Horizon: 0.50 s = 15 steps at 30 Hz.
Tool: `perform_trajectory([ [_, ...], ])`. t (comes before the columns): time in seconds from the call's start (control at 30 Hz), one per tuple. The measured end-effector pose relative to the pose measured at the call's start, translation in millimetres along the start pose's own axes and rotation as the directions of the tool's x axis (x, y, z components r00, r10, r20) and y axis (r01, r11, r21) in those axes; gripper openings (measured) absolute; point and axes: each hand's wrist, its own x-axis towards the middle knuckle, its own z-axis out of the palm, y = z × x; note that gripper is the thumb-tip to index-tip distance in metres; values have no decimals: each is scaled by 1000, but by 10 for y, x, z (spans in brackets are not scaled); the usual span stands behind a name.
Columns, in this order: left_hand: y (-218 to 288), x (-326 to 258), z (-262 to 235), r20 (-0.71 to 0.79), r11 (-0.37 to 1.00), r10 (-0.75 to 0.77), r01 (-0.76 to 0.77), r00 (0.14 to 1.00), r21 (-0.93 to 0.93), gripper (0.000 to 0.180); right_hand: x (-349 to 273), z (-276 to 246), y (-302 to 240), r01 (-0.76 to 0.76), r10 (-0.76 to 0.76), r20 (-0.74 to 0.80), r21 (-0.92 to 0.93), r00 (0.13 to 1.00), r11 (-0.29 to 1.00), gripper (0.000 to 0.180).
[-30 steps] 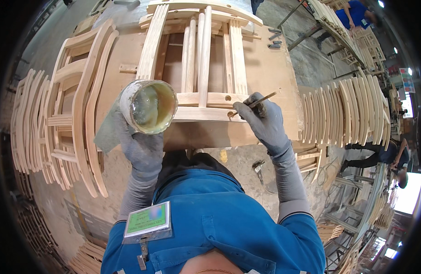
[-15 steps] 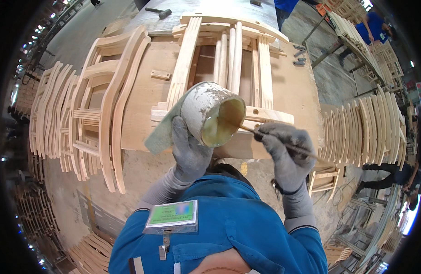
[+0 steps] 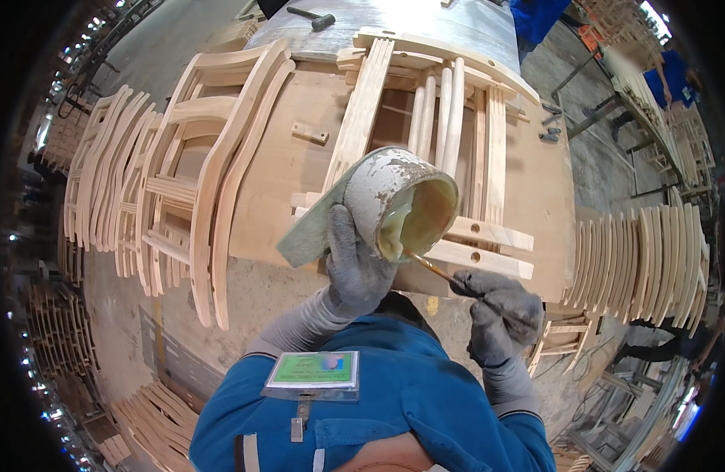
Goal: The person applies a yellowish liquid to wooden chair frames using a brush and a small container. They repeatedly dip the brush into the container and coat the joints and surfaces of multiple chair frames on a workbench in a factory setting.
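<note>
My gloved left hand (image 3: 357,267) is closed around a white, paint-flaked round pot (image 3: 372,197) tilted toward the right. A flat grey-green strip (image 3: 311,234) sticks out from the pot on its left side. Pale yellowish glue-like paste (image 3: 397,228) coats the inside. My gloved right hand (image 3: 500,315) pinches a thin stick (image 3: 432,268) whose tip dips into the pot's mouth; whether it ends in bristles is hidden. Just beyond the pot lie light wooden chair parts (image 3: 362,110), with round rods (image 3: 443,110) among them.
Cardboard (image 3: 260,169) covers the worktable, with a small wooden block (image 3: 310,133) on it. A mallet (image 3: 321,21) lies at the back. Curved chair frames (image 3: 209,181) stand on the left, and stacked slats (image 3: 638,259) on the right. A co-worker in blue (image 3: 671,79) is at the far right.
The stick has swung lower in the pot's mouth, as my right hand moved down. The pot and my left hand appear further right, along with the whole view.
</note>
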Motion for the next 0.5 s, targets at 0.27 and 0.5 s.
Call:
perform_trajectory([
  [0.27, 277, 541, -148, -94, 992, 124, -126, 988, -15, 49, 1133, -89, 258, -81, 45, -270, -124, 962, 989, 13],
  [0.5, 802, 926, -357, -147, 977, 209, -199, 967, 80, 49, 3286, -1257, 903, -148, -80, -371, -547, 925, 824, 30],
])
